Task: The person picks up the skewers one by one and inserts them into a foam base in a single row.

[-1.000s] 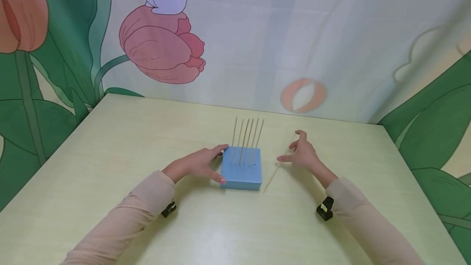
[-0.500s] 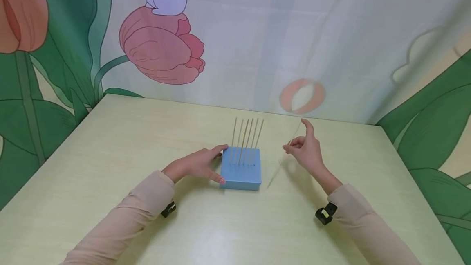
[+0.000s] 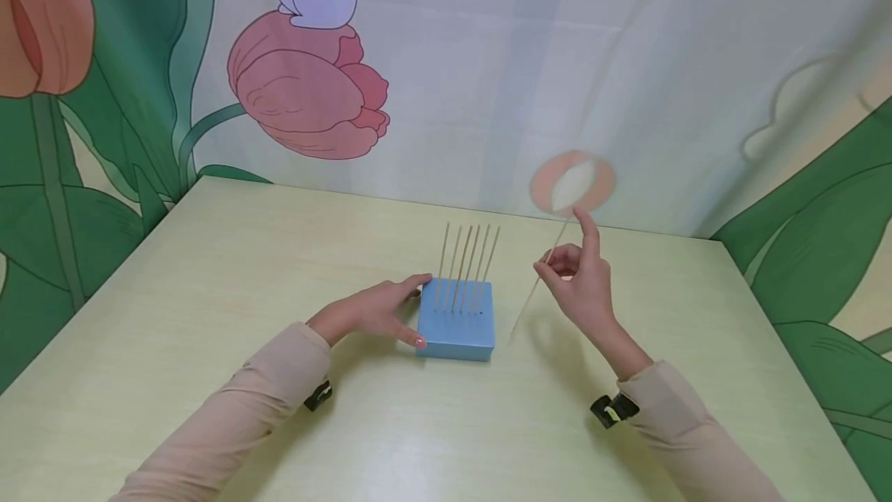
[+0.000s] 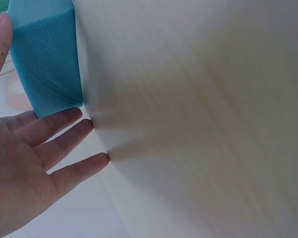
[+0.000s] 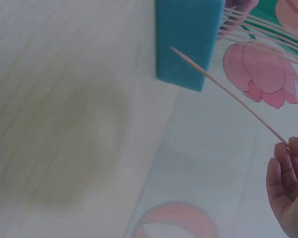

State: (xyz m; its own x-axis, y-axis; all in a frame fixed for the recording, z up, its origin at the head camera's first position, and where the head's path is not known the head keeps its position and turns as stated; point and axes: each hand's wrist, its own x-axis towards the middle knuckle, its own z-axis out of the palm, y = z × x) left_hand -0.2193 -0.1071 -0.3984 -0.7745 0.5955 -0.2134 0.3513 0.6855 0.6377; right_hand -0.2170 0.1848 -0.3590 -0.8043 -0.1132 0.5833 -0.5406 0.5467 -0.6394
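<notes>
A blue foam block [image 3: 456, 335] lies flat on the table, with a row of several thin wooden skewers [image 3: 462, 268] standing in its top. A small dark hole shows at the right end of that row. My left hand [image 3: 372, 310] holds the block from the left, thumb at its near corner and fingers at its far one. In the left wrist view the other fingers [image 4: 72, 173] spread out beside the foam. Right of the block, my right hand [image 3: 581, 285] pinches another skewer [image 5: 238, 100], tilted, index finger raised toward its top. Its pointed lower end hangs apart from the block.
The pale wooden table [image 3: 418, 440] extends around the block on every side. Behind its far edge hangs a curtain [image 3: 453, 99] printed with flowers and leaves. A black wrist strap [image 3: 615, 410] sits at the right cuff, another strap [image 3: 318, 396] at the left.
My right hand has lifted the skewer and shifted slightly away from me, its grip changing to a thumb-and-finger pinch with the index finger raised. The left hand and block have stayed put.
</notes>
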